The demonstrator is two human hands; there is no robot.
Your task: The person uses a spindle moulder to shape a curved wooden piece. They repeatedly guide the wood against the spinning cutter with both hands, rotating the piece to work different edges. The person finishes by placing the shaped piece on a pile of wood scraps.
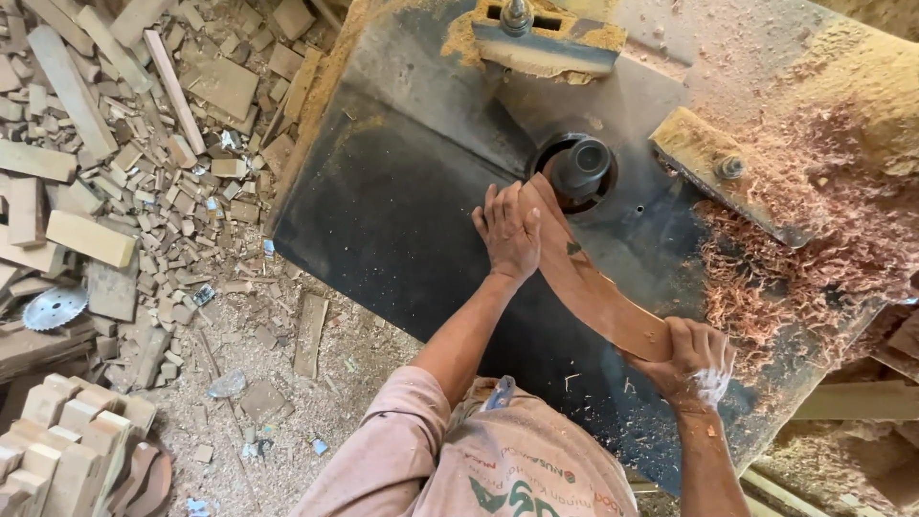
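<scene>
Wood piece [593, 287], one only, curved and reddish, lies flat on the dark metal counter [402, 211]. Its upper end touches the round cutter spindle [581, 165] that stands in a hole of the counter. The left hand [509, 230] presses on the upper part of the piece with flat fingers, just beside the spindle. The right hand [694, 364] is clenched around the lower end of the piece, near the edge of the counter. Two metal guards [546, 38] [728, 172], each with one bolt, sit on the counter, covered by yellow dust. Reddish shavings [804, 239] lie in a heap to the right of the piece. On the floor at the left are many small offcuts [144, 172], too many to count, one round saw blade [55, 308], and a stack of pale blocks [67, 440].
</scene>
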